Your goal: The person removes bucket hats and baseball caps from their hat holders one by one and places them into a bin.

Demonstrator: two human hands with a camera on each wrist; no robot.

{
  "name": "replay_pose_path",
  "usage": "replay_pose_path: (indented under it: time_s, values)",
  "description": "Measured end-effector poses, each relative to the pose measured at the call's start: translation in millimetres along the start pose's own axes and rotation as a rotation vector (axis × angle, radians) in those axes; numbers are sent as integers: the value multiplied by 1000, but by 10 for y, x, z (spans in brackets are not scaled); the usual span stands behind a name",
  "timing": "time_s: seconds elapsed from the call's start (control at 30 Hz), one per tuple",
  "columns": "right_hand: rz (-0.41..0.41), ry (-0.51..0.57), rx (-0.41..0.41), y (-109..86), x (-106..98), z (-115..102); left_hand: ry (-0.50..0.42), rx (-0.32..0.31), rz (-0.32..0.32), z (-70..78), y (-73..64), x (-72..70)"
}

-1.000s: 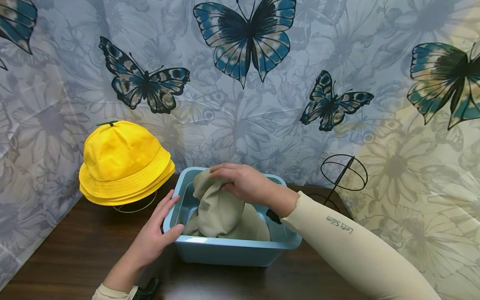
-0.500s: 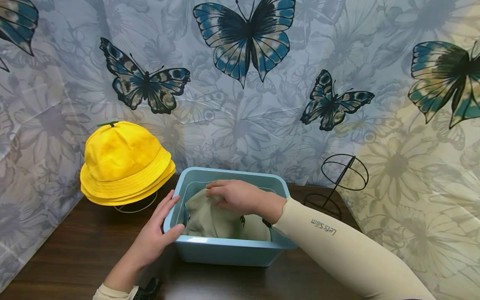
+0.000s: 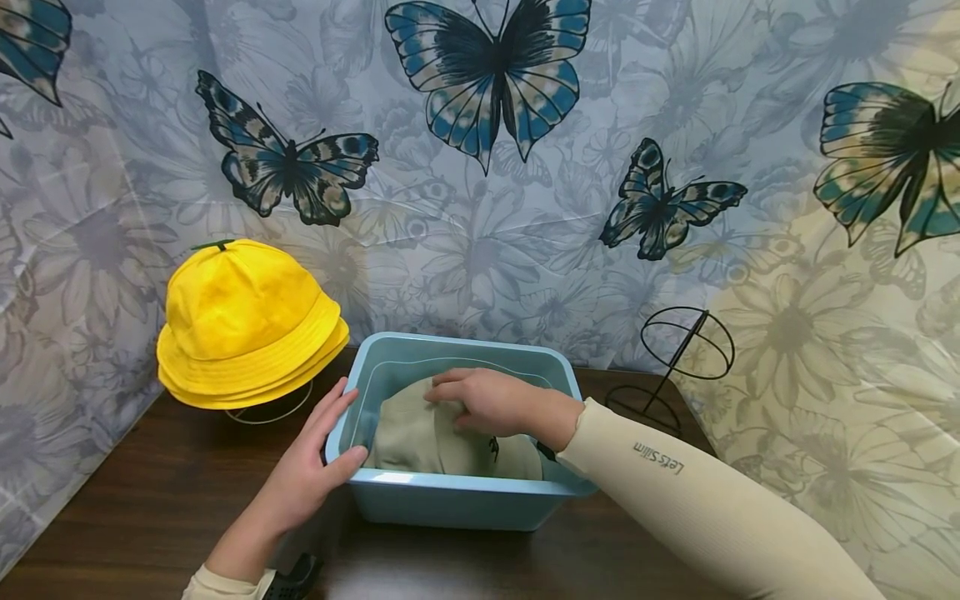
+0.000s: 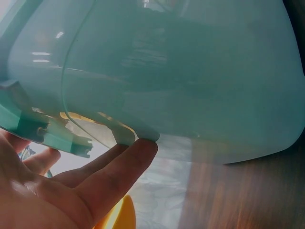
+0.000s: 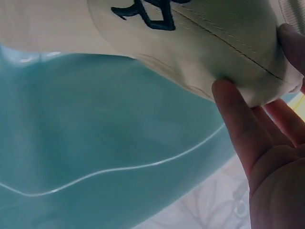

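A beige baseball cap (image 3: 408,437) with dark embroidery lies inside a light blue plastic tub (image 3: 450,504), its visor toward the right in the head view. My right hand (image 3: 491,402) reaches into the tub and holds the cap's crown. In the right wrist view, thumb and fingers (image 5: 233,109) lie on opposite sides of the crown. My left hand (image 3: 307,467) rests at the tub's left front corner, thumb over the rim. Its nearly straight fingers (image 4: 119,174) touch the outside wall beside a handle opening in the left wrist view.
Left of the tub, stacked yellow bucket hats (image 3: 247,325) sit on a wire stand (image 3: 273,412). A bare black wire hat stand (image 3: 678,358) stands at the back right. Behind the dark wooden table (image 3: 420,567) hangs a butterfly-patterned cloth (image 3: 480,242).
My right hand has lowered the cap deeper into the tub, and the crumpled crown now sits smoother and rounder. The left hand has stayed at the tub's corner.
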State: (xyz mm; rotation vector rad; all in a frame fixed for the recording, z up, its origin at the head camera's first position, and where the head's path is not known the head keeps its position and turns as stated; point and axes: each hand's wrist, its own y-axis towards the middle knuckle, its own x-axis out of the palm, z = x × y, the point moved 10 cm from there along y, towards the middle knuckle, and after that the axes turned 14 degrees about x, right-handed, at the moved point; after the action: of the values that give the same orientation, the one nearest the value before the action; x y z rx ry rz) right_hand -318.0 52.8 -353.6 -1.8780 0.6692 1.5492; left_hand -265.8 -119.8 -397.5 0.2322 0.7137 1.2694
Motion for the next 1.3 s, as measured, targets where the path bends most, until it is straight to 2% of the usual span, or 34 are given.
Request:
replay_pose_path:
  time_s: [0.33, 0.57, 0.7, 0.93, 1.1, 1.3]
  values:
    - [-30, -14, 64, -85, -79, 58, 4, -4, -4, -26, 3, 9]
    - [-42, 51, 216, -311, -260, 168, -7, -16, -8, -29, 3, 18]
    - [-5, 79, 252, -556, -382, 157, -4, -7, -6, -13, 1, 11]
    - [164, 127, 343, -1099, -550, 191, 1, -6, 1, -16, -13, -2]
    - [266, 251, 455, -1537, -490, 301, 4, -18, -2, -37, -20, 9]
    - [395, 348, 575, -1973, -296, 419, 1, -15, -2, -48, -15, 18]
